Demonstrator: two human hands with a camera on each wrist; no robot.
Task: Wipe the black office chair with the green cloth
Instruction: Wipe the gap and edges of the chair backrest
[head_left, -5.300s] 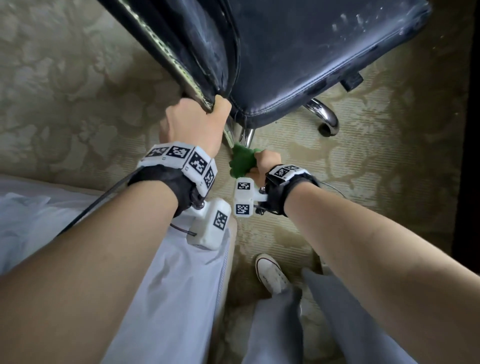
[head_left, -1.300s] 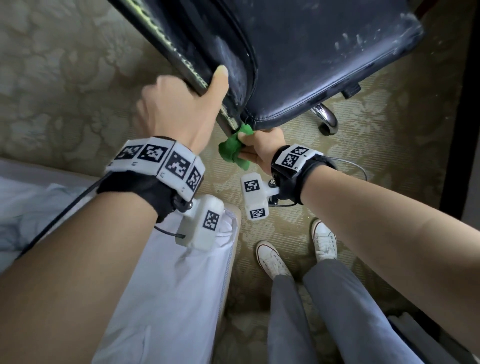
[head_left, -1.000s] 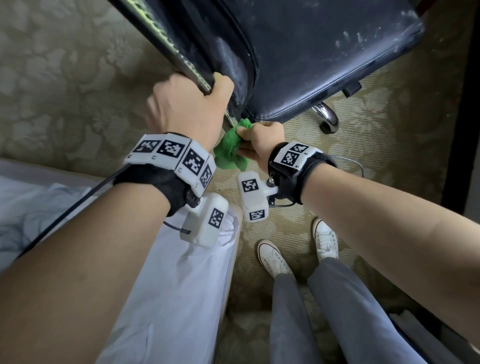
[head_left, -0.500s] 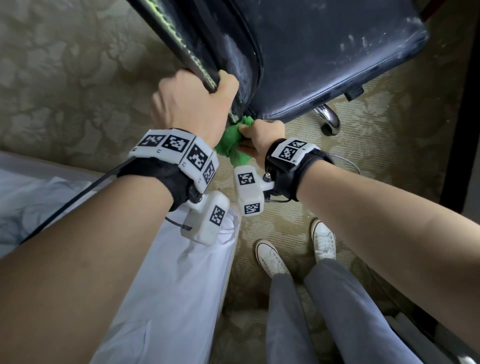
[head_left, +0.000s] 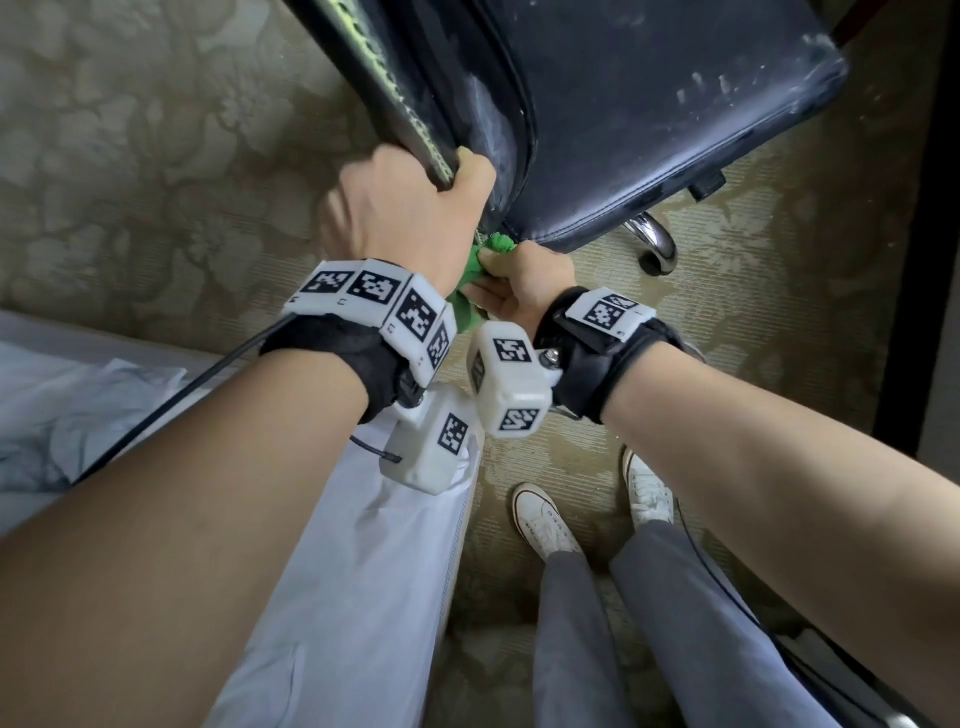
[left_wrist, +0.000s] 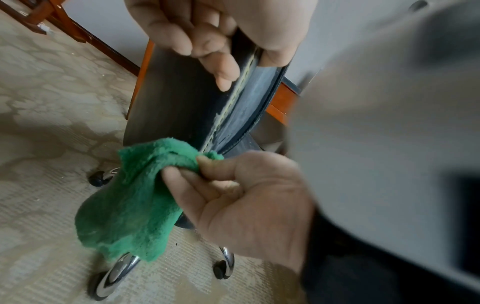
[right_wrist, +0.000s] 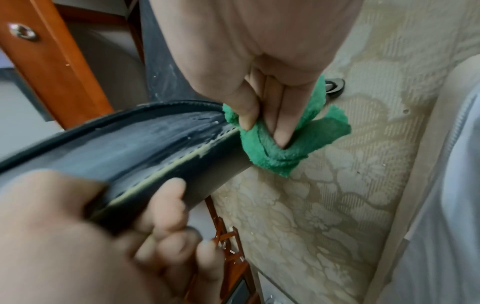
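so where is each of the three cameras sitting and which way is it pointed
Head: worn on the head, looking down at the black office chair; shows both forearms, the left hand, the right hand, legs and shoes.
Left wrist: on the left wrist, looking along the left hand down the chair edge to the green cloth and right hand.
Right wrist: on the right wrist, looking past the right hand at the left hand.
Shared: both wrist views show both hands, cloth and chair edge.
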